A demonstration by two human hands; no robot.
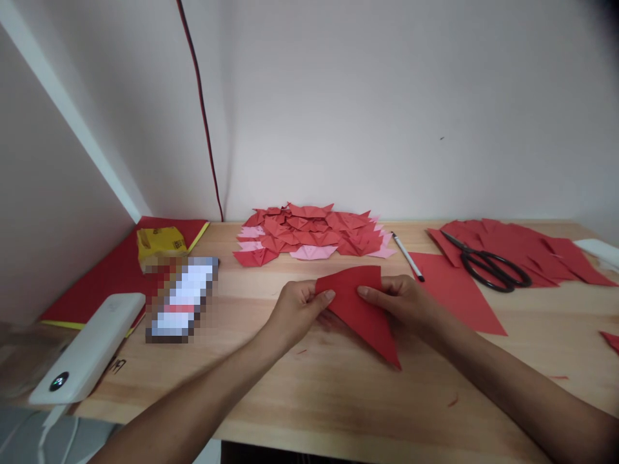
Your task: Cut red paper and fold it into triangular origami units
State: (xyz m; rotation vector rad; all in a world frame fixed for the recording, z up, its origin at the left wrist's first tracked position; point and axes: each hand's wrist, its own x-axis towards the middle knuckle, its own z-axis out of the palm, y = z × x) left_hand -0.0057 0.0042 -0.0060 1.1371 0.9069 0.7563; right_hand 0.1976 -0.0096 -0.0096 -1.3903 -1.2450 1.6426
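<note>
Both hands hold one sheet of red paper (355, 299) above the wooden table. My left hand (300, 308) pinches its left corner, thumb on top and fingers behind. On the other side my right hand (399, 298) grips the paper near its upper right edge, the thumb lying on its face. One pointed corner hangs down toward the table's front. The fingers behind the paper are mostly hidden. A flat red sheet (454, 293) lies just right of my right hand, with a white pen (407, 256) at its upper left.
Folded red and pink paper pieces (309, 235) are piled by the wall. Black-handled scissors (488, 264) rest on several red sheets (512, 245) at the right. Leftward are a phone (186, 299), a white power bank (91, 348), a yellow packet (161, 246) and larger red paper (104, 274).
</note>
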